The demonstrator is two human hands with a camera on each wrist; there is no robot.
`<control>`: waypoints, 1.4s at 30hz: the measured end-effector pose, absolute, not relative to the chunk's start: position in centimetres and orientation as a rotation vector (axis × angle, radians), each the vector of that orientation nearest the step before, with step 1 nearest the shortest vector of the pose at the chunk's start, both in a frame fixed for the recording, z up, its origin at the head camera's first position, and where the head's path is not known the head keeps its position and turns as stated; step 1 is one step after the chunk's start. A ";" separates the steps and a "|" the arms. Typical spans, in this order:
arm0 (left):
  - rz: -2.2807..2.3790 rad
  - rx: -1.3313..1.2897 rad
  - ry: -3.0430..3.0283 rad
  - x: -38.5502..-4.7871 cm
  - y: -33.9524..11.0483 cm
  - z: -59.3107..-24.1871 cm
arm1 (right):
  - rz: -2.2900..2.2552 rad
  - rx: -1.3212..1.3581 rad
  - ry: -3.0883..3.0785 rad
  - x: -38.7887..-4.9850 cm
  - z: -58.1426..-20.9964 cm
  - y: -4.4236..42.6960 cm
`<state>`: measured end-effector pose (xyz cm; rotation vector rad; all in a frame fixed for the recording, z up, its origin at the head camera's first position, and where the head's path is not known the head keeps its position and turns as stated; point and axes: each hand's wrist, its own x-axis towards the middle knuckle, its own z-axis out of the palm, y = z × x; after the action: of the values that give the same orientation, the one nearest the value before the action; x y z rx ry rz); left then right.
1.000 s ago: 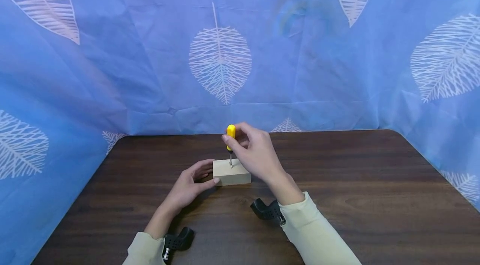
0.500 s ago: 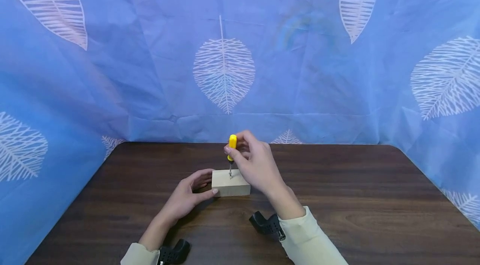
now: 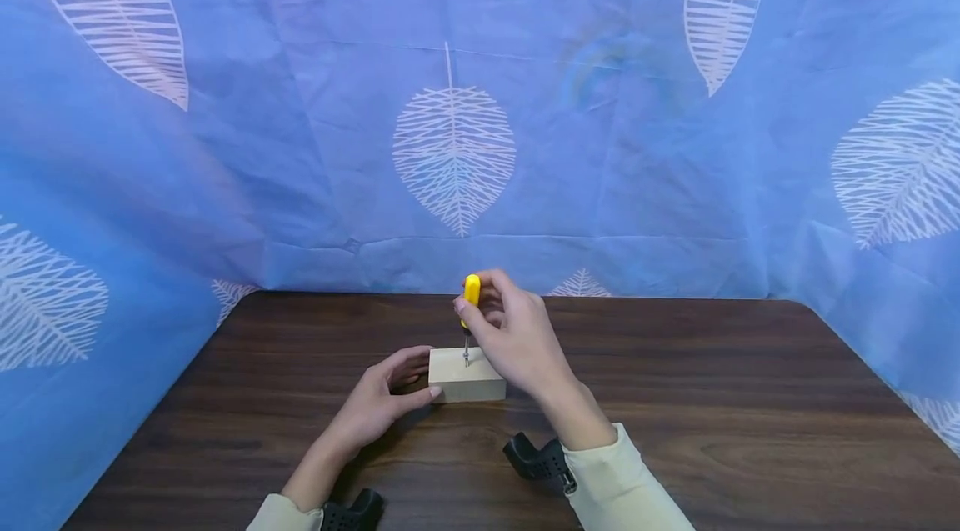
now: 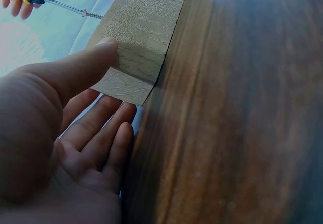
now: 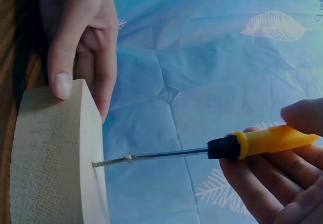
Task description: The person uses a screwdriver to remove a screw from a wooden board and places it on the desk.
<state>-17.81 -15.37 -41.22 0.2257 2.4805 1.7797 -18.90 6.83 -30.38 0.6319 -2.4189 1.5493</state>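
A pale wooden block (image 3: 468, 391) lies on the table, with a screw (image 5: 112, 161) standing up from its top face. Much of the screw's thread shows above the wood. My left hand (image 3: 372, 404) holds the block's left end, thumb on the near side and fingers at the far side. In my right hand (image 3: 521, 339) is a yellow screwdriver (image 5: 275, 142) with a black collar, pinched by the handle between thumb and fingers. Its shaft runs down in line with the screw, and the tip meets the screw's head in the right wrist view.
The dark wooden table (image 3: 712, 398) spreads out around the block. Behind it hangs a blue cloth (image 3: 330, 139) with white leaf prints. A black wrist mount (image 3: 536, 458) sits by the right sleeve, and another black mount (image 3: 354, 512) by the left.
The head view has tilted up, so table, block and hands appear lower in it. Both hands keep their holds, and the screwdriver stays upright over the screw.
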 end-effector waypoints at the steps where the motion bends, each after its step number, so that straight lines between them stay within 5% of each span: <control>1: 1.776 0.231 2.484 -17.8 -15.3 -41.3 | 1.546 0.626 -2.422 -18.8 -30.5 6.9; 17: 1.771 0.269 2.517 -18.1 -15.6 -41.2 | 1.499 0.744 -2.344 -19.3 -30.3 6.8; 42: 1.786 0.298 2.488 -17.6 -15.3 -41.2 | 1.578 0.529 -2.393 -19.3 -30.7 6.9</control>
<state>-17.59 -15.33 -41.19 0.2976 2.4878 1.7856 -19.27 6.88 -30.73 0.5286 -2.3926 1.5780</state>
